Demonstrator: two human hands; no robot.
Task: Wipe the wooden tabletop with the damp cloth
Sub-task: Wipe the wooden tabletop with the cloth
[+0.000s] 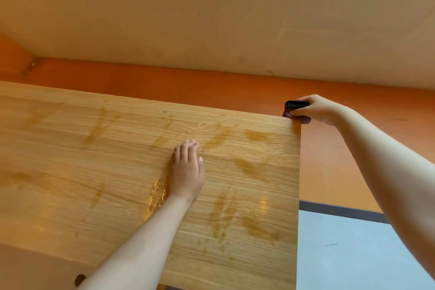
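Up at the far right corner of the table (pixel 117 160), the right hand (pixel 317 109) is clenched around a dark folded cloth (pixel 297 110), pressing it against the corner's edge. Meanwhile the left hand (pixel 187 172) lies flat and released on the wood, palm down, fingers together, well apart from the cloth. Damp streaks (pixel 255 135) mark the tabletop around both hands. Beyond the table runs an orange wall band (pixel 211 87), with pale floor (pixel 341 254) at the lower right.
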